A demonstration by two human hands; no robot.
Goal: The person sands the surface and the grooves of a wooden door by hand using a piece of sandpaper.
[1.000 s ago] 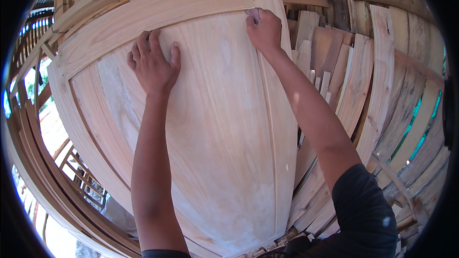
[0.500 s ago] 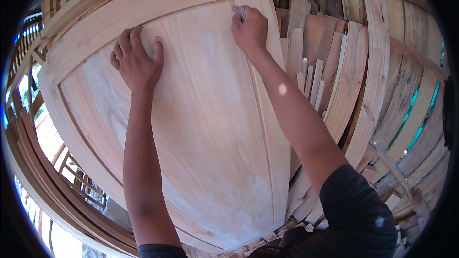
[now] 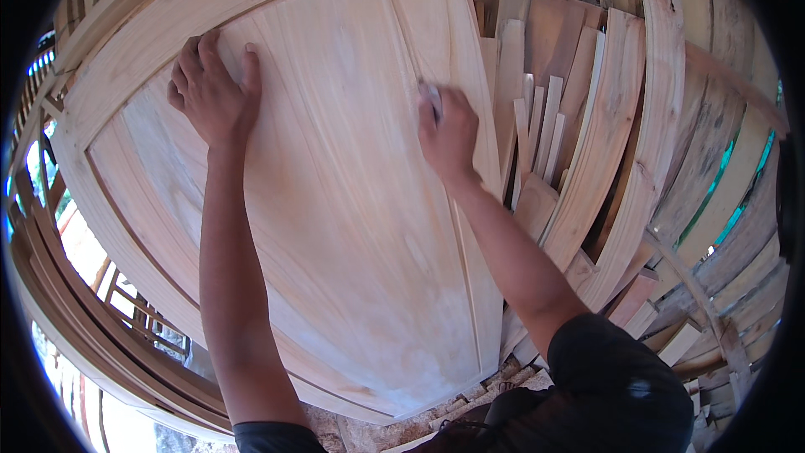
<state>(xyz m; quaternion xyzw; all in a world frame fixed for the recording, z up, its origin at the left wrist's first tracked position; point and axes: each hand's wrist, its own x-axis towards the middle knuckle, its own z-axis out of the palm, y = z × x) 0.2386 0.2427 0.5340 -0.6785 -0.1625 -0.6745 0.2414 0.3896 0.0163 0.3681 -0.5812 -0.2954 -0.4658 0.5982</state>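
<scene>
A large pale wooden panel door [image 3: 352, 201] stands before me, with a raised frame around its recessed panel. My left hand [image 3: 216, 96] lies on the upper left of the panel near the frame's top rail, fingers spread and holding nothing. In my right hand [image 3: 451, 134] is a small, pale, folded piece of sandpaper [image 3: 434, 101], pinched between thumb and fingers. It is against the right-hand edge of the panel, where the recess meets the stile [image 3: 457, 50]. The fingertips there are slightly blurred, and most of the sandpaper is hidden by the hand.
Many boards [image 3: 616, 117] and thin offcuts [image 3: 549, 130] lean upright to the right of the door. Behind them is a plank wall [image 3: 721, 176] with gaps. Curved-looking stacked timber [image 3: 101, 319] runs along the left. Wood shavings [image 3: 335, 428] and scraps lie on the floor below.
My right hand has slid down along the panel's right edge with the sandpaper. The left hand stays on the panel at about the same spot, while the whole view has shifted slightly.
</scene>
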